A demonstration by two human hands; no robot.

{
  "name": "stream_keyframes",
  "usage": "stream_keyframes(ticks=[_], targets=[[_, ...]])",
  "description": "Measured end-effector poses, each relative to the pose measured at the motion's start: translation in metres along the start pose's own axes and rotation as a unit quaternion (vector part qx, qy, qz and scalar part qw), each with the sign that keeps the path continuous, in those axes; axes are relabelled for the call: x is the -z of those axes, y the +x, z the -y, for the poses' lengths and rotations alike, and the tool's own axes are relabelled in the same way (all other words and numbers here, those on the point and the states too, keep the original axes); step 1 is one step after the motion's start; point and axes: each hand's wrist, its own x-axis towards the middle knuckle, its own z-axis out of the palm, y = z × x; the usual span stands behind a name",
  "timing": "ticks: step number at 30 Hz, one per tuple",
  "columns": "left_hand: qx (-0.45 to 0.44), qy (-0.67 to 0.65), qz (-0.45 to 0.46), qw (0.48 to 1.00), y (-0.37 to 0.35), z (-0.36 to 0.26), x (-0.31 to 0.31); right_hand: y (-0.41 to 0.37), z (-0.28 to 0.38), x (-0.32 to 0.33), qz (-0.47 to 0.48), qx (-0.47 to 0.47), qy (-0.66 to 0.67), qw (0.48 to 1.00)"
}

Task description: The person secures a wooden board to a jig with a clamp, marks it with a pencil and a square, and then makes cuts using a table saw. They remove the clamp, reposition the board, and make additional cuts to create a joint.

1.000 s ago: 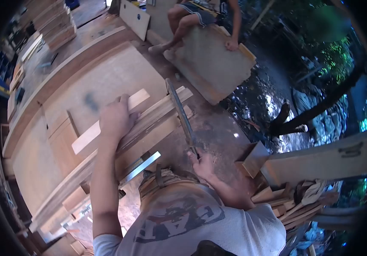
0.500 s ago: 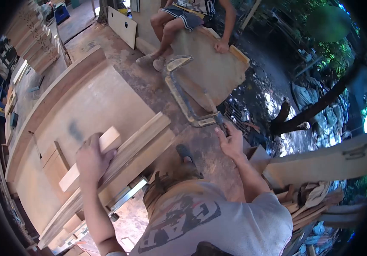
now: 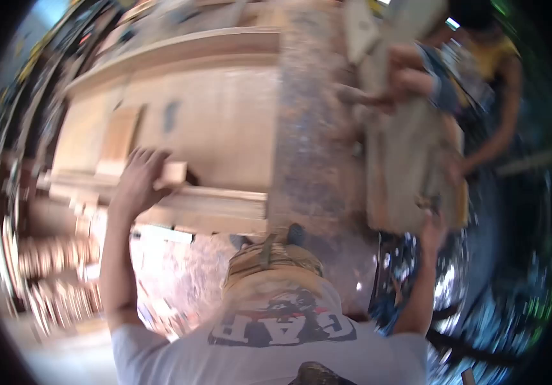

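My left hand [image 3: 140, 179] is wrapped over a short pale wooden block [image 3: 174, 172], close to the near edge of a large wooden panel [image 3: 224, 122]. Along that edge run stacked wooden strips [image 3: 224, 204], just below the block. Out to the right, my right hand [image 3: 434, 230] is closed on the screw end of a C-clamp [image 3: 427, 201]. Motion blur smears most of the clamp against the board behind it. A small brown wooden piece [image 3: 122, 133] lies on the panel beyond my left hand.
A co-worker [image 3: 494, 83] sits at the upper right, one hand on a wooden board [image 3: 398, 160]. A raised wooden rim [image 3: 179, 46] borders the panel's far side. Stacked wood pieces [image 3: 57, 256] are at the left. Between panel and board is the stained floor [image 3: 308, 122].
My view has turned, so the panel now lies level across the left. The clamp in my right hand has come in front of the co-worker's board. My left hand stays on the block.
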Motion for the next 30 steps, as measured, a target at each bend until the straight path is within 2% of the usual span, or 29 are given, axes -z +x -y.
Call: stream_keyframes(ticks=[1, 2, 3, 4, 5, 7, 12, 19, 25, 30], targets=[[0.022, 0.003, -0.007, 1.0, -0.002, -0.006, 0.005, 0.018, 0.003, 0.007, 0.039, -0.031, 0.103, 0.993], [0.032, 0.016, -0.037, 0.999, -0.006, -0.011, 0.006, 0.047, -0.051, -0.026, -0.101, 0.117, 0.016, 0.988], [0.036, 0.017, -0.057, 0.998, -0.011, -0.006, 0.001, 0.077, -0.095, -0.036, -0.042, 0.085, 0.092, 0.991], [0.067, 0.008, -0.059, 0.996, -0.015, -0.012, 0.003, 0.096, -0.087, -0.043, -0.005, 0.038, 0.153, 0.988], [0.092, -0.006, -0.061, 0.994, -0.018, -0.016, 0.003, 0.115, -0.077, -0.049, 0.026, -0.013, 0.21, 0.977], [0.12, -0.005, -0.1, 0.988, -0.027, -0.023, 0.001, 0.116, -0.005, -0.015, 0.043, -0.146, 0.292, 0.944], [0.195, -0.007, -0.128, 0.972, -0.057, -0.041, -0.013, 0.165, -0.011, -0.028, 0.064, -0.181, 0.319, 0.928], [0.22, 0.012, -0.135, 0.966, -0.073, -0.052, -0.011, 0.194, -0.003, -0.04, 0.058, -0.227, 0.387, 0.892], [0.219, 0.02, -0.125, 0.967, -0.069, -0.059, -0.011, 0.194, 0.008, -0.032, 0.084, -0.246, 0.387, 0.884], [0.205, 0.018, -0.122, 0.971, -0.062, -0.063, -0.008, 0.196, 0.03, -0.031, 0.109, -0.185, 0.368, 0.905]])
